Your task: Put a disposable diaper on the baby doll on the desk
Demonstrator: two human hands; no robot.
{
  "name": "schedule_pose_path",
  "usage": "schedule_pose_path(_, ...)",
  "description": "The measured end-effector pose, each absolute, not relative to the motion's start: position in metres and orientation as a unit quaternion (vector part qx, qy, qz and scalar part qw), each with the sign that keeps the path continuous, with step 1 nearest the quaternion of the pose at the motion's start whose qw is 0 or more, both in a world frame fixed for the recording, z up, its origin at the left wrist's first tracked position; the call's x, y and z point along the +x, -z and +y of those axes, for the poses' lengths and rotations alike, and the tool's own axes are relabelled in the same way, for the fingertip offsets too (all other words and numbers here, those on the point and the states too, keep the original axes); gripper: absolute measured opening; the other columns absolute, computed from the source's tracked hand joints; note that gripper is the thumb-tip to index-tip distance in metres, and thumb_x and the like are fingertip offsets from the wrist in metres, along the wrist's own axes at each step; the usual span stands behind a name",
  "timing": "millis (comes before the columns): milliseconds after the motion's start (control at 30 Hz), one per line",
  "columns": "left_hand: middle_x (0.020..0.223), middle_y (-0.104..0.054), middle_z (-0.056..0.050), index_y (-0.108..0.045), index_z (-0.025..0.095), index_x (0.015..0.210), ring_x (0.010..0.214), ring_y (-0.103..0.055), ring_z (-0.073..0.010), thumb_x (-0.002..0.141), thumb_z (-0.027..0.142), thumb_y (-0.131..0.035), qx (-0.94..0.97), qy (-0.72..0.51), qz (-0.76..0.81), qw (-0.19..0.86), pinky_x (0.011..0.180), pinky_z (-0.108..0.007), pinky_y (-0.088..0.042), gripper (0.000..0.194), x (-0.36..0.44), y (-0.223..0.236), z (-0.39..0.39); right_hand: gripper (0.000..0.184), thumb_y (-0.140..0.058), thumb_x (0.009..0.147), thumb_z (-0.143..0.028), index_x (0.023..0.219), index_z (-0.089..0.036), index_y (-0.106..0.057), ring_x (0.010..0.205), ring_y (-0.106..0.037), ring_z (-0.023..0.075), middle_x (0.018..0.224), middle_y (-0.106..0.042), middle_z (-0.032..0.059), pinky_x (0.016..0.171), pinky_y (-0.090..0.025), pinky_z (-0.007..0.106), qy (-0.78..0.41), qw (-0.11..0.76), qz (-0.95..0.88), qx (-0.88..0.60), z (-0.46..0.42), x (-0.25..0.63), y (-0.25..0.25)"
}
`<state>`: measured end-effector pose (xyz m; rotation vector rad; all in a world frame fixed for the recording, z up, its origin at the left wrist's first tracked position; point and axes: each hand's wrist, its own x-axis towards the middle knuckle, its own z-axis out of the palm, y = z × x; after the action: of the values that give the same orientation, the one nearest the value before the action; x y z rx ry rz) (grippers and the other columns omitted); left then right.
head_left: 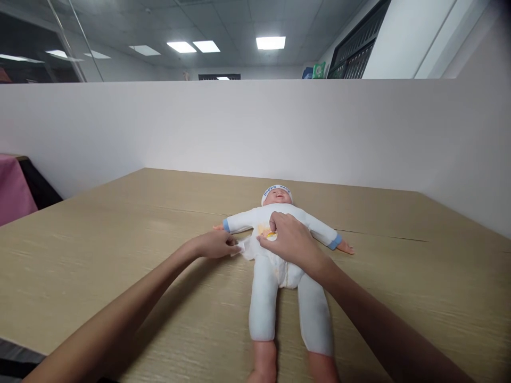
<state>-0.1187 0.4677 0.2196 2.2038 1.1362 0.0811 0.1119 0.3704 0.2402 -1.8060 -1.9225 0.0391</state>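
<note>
A baby doll (263, 303) in a white suit with blue cuffs and a lettered headband lies on its back, head away from me. A white diaper (288, 274) with a yellow-orange print is round its hips. My left hand (217, 244) pinches the diaper's side tab, drawn out to the left of the doll's waist. Over the doll's belly is my right hand (289, 236), thumb and fingers curved apart by the printed front of the diaper. Whether its fingertips touch the diaper I cannot tell.
The doll lies on a wide wooden table (120, 239) with seams across it. A white partition wall (239, 127) rises behind the table. Pink cloth (16, 189) is at the far left, beside something black.
</note>
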Motion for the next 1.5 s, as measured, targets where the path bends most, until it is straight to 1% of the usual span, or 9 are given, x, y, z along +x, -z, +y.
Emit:
schedule_pose_path(267,0.067,-0.041,0.004,-0.046,0.022,0.065,0.063,-0.034,-0.0139,0.087,0.053,-0.063,0.818,-0.135,0.353,0.433,0.060,-0.032,-0.025,0.042,-0.062,-0.251,0.461,0.035,-0.068,0.092,-0.046,0.078,-0.025,-0.043,0.080,-0.057,0.0218,0.085,-0.065,0.0023,0.064,-0.028,0.033,-0.032,0.252,-0.722,-0.643,0.377,0.119,-0.233)
schedule_pose_path(533,0.088,-0.058,-0.001,-0.056,0.022,0.087,0.085,-0.055,-0.0189,0.102,0.054,-0.047,0.789,-0.214,0.263,0.513,0.083,-0.035,-0.048,0.036,-0.050,-0.227,0.458,0.035,-0.052,0.103,-0.041,0.072,-0.025,-0.045,0.069,-0.052,0.0180,0.075,-0.061,-0.0003,0.063,-0.032,0.033,-0.134,0.259,-0.741,-0.605,0.382,0.140,-0.242)
schedule_pose_path(667,0.090,-0.060,0.000,-0.053,0.023,0.102,0.084,-0.057,-0.0172,0.098,0.060,-0.062,0.757,-0.278,0.238,0.541,0.080,-0.033,-0.049,0.039,-0.056,-0.213,0.454,0.033,-0.048,0.101,-0.032,0.070,-0.025,-0.039,0.066,-0.047,0.0171,0.071,-0.057,-0.0016,0.062,-0.030,0.033,-0.132,0.262,-0.738,-0.608,0.383,0.142,-0.242)
schedule_pose_path(833,0.094,-0.062,-0.001,-0.056,0.022,0.105,0.078,-0.055,-0.0159,0.099,0.051,-0.066,0.803,-0.321,0.293,0.407,0.071,-0.031,-0.044,0.032,-0.056,-0.209,0.433,0.026,-0.058,0.089,-0.024,0.072,-0.025,-0.038,0.070,-0.047,0.0170,0.073,-0.055,-0.0024,0.064,-0.030,0.032,-0.099,0.294,-0.737,-0.601,0.384,0.143,-0.238)
schedule_pose_path(1000,0.104,-0.069,-0.004,-0.058,0.023,0.102,0.093,-0.062,-0.0232,0.103,0.039,-0.061,0.852,-0.363,0.322,0.198,0.081,-0.038,-0.046,0.016,-0.058,-0.231,0.373,0.021,-0.049,0.082,-0.009,0.082,-0.026,-0.037,0.072,-0.046,0.0182,0.082,-0.051,-0.0016,0.066,-0.033,0.032,-0.046,0.341,-0.737,-0.582,0.379,0.150,-0.240)
schedule_pose_path(1167,0.097,-0.074,-0.004,-0.065,0.024,0.097,0.098,-0.062,-0.0261,0.108,0.047,-0.056,0.923,-0.234,0.245,0.186,0.086,-0.041,-0.046,0.026,-0.071,-0.233,0.322,0.019,-0.052,0.088,-0.009,0.088,-0.026,-0.044,0.078,-0.056,0.0200,0.090,-0.058,0.0021,0.074,-0.045,0.033,-0.055,0.391,-0.750,-0.531,0.308,0.142,-0.235)
schedule_pose_path(1300,0.093,-0.074,-0.002,-0.069,0.025,0.100,0.094,-0.063,-0.0230,0.110,0.042,-0.056,0.951,-0.142,0.191,0.197,0.091,-0.040,-0.042,0.024,-0.087,-0.219,0.325,0.015,-0.058,0.092,-0.014,0.099,-0.027,-0.054,0.080,-0.063,0.0193,0.093,-0.067,0.0008,0.073,-0.050,0.031,-0.190,0.295,-0.765,-0.539,0.242,0.141,-0.211)
schedule_pose_path(1400,0.095,-0.073,-0.003,-0.069,0.023,0.103,0.093,-0.064,-0.0228,0.109,0.042,-0.056,0.935,-0.158,0.249,0.197,0.091,-0.039,-0.042,0.024,-0.092,-0.209,0.343,0.016,-0.053,0.098,-0.017,0.108,-0.026,-0.061,0.088,-0.067,0.0217,0.098,-0.071,0.0019,0.078,-0.048,0.034,-0.150,0.244,-0.764,-0.578,0.230,0.149,-0.192)
schedule_pose_path(1500,0.092,-0.073,-0.003,-0.068,0.022,0.104,0.086,-0.065,-0.0225,0.105,0.050,-0.062,0.925,-0.163,0.288,0.186,0.089,-0.039,-0.043,0.029,-0.087,-0.204,0.358,0.012,-0.053,0.104,-0.027,0.108,-0.026,-0.064,0.078,-0.068,0.0213,0.090,-0.073,0.0005,0.071,-0.043,0.033,-0.118,0.228,-0.738,-0.624,0.247,0.157,-0.183)
